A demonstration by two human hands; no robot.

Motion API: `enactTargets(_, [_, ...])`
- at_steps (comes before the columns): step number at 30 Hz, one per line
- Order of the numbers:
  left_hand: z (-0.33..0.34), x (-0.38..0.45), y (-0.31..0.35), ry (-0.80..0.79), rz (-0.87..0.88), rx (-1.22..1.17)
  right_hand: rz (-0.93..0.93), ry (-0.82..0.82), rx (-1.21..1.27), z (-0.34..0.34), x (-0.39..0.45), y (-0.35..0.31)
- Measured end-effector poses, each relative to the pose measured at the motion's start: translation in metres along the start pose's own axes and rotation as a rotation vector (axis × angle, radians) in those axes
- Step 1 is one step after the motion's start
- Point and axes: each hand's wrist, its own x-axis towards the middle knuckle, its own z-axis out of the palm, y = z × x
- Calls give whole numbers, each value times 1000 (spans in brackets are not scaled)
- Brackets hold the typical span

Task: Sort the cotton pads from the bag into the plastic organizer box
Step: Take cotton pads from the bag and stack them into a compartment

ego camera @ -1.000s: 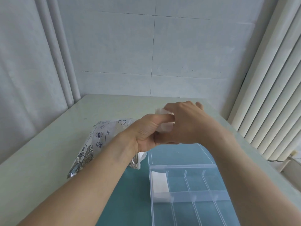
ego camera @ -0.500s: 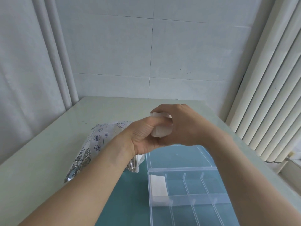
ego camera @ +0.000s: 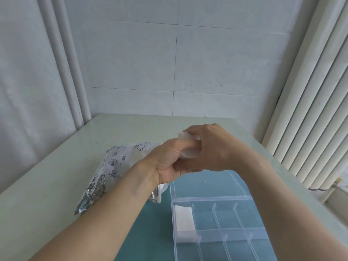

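Fingers of the left hand (ego camera: 169, 161) and right hand (ego camera: 211, 147) curl together round a small stack of cotton pads (ego camera: 188, 146) — mostly hidden, count unclear. Below the fingers lies the organizer box (ego camera: 222, 230), cut off at the frame's bottom edge — one pad (ego camera: 183, 219) in its far-left compartment. The bag (ego camera: 116, 166) lies left of them, partly behind the wrist.

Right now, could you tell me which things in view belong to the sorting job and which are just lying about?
Job:
- white cotton pads, held in both hands' grip (left hand, right hand)
- printed foil bag
- clear plastic organizer box, one white pad inside

Lying about:
- teal mat
- pale table
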Motion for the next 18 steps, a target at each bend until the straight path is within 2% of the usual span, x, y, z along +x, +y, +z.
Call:
enactTargets(4, [-2, 0, 1, 2, -41, -47, -61, 4, 13, 3, 1, -2])
enactTargets(8, [0, 5, -2, 112, -23, -65, -77, -1, 8, 6, 2, -1])
enactTargets(14, [-2, -1, 0, -71, -94, 34, -128, -12, 3, 2, 0, -4])
enactTargets(18, [-5, 0, -2, -45, -52, 100, -115, 18, -36, 3, 1, -4])
